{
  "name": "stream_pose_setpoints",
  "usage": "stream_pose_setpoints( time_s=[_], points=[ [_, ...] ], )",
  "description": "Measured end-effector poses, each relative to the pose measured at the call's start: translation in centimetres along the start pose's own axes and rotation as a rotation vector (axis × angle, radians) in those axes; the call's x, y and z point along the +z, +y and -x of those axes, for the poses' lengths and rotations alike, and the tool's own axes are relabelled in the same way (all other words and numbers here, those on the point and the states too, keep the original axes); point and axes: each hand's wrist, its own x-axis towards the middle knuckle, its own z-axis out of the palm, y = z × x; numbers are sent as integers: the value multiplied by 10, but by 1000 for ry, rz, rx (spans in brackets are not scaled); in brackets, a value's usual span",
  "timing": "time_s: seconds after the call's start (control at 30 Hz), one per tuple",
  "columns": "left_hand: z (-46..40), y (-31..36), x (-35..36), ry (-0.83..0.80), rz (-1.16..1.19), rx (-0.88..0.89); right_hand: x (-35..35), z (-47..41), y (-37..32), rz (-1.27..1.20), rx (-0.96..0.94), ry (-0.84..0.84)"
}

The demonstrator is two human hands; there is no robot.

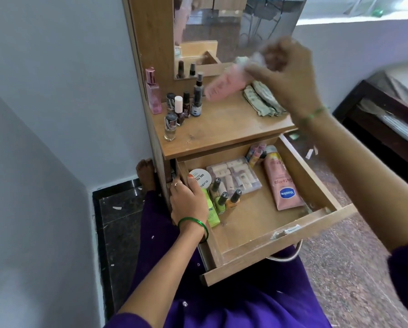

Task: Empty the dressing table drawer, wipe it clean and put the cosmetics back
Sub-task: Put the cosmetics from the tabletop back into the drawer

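Note:
The wooden drawer (314, 183) is pulled out over my lap. Inside lie a pink Vaseline tube (282, 183), a clear packet of small tubes (233, 177), lip balms (256, 152), nail polish bottles (224, 197), a round white tub (201, 179) and a green box (211, 215). My left hand (188, 201) grips the drawer's left wall beside the tub. My right hand (284, 74) is raised over the tabletop, shut on a blurred pink tube (224, 85). A folded cloth (262, 100) lies on the tabletop (222, 129).
Several small bottles (178, 110) and a pink perfume bottle (153, 93) stand at the tabletop's left. A mirror (233, 27) rises behind. A grey wall is on the left, a dark bed frame (376, 124) on the right. My bare foot (146, 174) rests by the table.

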Motion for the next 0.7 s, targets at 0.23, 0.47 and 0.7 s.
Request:
stream_pose_setpoints(
  time_s=[0.23,0.47,0.7],
  points=[
    [0,1,0,-11,27,-27,-69,107,54,-86,496,-223],
    [-1,1,2,-11,6,-24,-57,155,82,-33,667,-475],
    [-1,2,2,-8,-2,-30,-27,160,82,-17,686,-672]
  ],
)
